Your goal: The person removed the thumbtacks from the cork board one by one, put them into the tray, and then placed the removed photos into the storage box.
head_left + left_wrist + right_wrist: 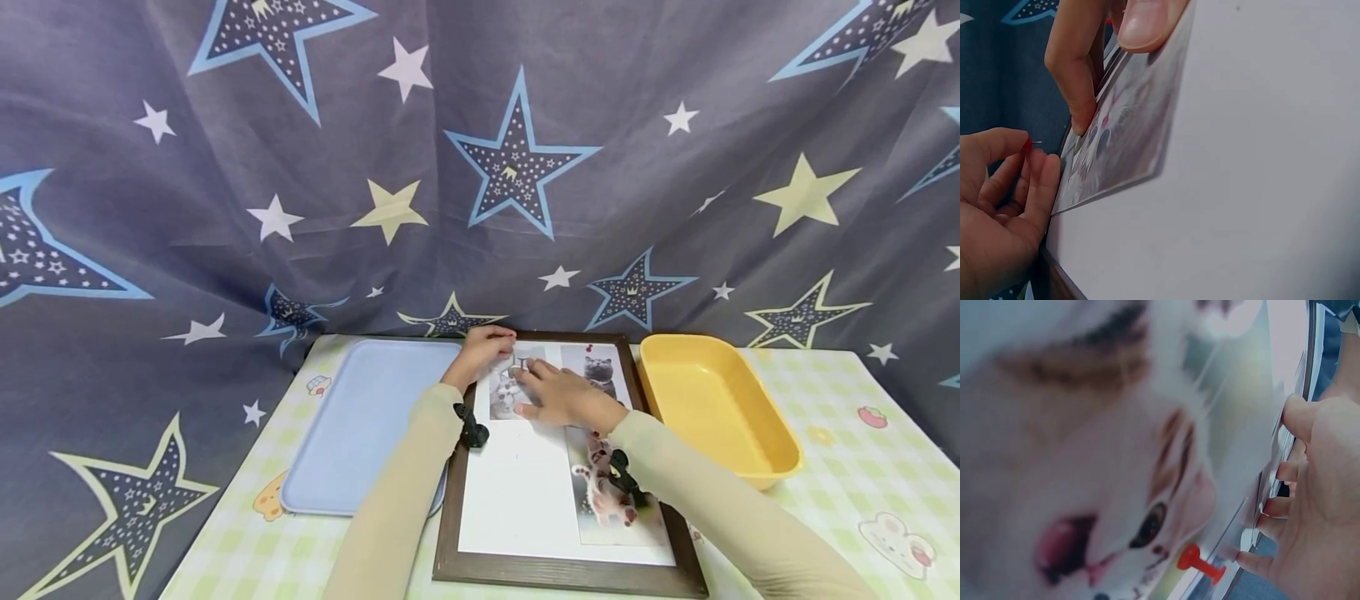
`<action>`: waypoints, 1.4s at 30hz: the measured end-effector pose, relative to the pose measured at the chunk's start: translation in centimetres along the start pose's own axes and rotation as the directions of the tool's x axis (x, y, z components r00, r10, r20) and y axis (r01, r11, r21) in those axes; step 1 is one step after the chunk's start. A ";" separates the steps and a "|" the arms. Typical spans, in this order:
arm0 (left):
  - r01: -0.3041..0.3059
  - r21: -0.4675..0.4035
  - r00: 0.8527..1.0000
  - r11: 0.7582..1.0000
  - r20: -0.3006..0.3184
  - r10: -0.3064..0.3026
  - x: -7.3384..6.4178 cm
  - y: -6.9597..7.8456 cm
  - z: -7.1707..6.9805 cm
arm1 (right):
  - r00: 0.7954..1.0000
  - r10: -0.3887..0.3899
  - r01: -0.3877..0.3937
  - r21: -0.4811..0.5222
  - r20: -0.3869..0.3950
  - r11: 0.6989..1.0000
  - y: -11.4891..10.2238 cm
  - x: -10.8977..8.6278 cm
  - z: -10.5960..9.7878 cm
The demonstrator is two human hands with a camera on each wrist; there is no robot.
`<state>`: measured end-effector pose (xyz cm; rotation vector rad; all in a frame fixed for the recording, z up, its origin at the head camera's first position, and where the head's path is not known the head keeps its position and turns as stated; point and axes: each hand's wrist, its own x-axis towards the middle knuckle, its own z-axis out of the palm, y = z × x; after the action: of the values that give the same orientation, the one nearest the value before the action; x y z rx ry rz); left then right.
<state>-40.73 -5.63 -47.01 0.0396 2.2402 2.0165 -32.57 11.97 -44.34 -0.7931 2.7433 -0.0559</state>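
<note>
My left hand (pixel 481 353) is at the top left corner of a brown-framed white board (pixel 517 492). Between thumb and fingertip it pinches a red push pin (pixel 1027 145), whose bare needle points toward the board. My right hand (pixel 564 395) lies over a grey cat photo (pixel 504 402) in the board's upper left, its spread fingertips pressing on the print. Another cat photo (pixel 597 365) is beside it at the upper right, with a red pin (pixel 588 348) at its top. Below, a kitten photo (pixel 1116 450) has a red pin (pixel 1200 564) at its top edge.
A light blue tray (pixel 352 425) lies left of the board, partly behind my left arm. To the right stands a yellow plastic basin (pixel 720 408). The checked tablecloth (pixel 840 467) runs back to a grey star-patterned curtain (pixel 517 275).
</note>
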 end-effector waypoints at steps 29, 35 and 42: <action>0.021 -0.015 0.999 1.000 0.031 -0.021 -0.5 1.7 -1.3 | 1.000 0.011 -0.011 -0.018 -0.024 1.000 -0.1 0.1 0.1; 0.016 -0.003 0.998 1.000 0.059 -0.016 -1.1 2.9 -2.0 | 1.000 0.009 -0.009 -0.007 -0.026 1.000 -0.1 -0.1 -0.1; 0.001 0.029 0.997 1.000 0.077 -0.003 -2.0 3.9 -3.3 | 0.999 0.026 -0.026 -0.004 -0.018 1.000 -0.2 0.0 0.1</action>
<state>-39.41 -8.65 -42.62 0.1160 2.2214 1.9476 -32.46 11.79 -44.46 -0.7611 2.7714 -0.0523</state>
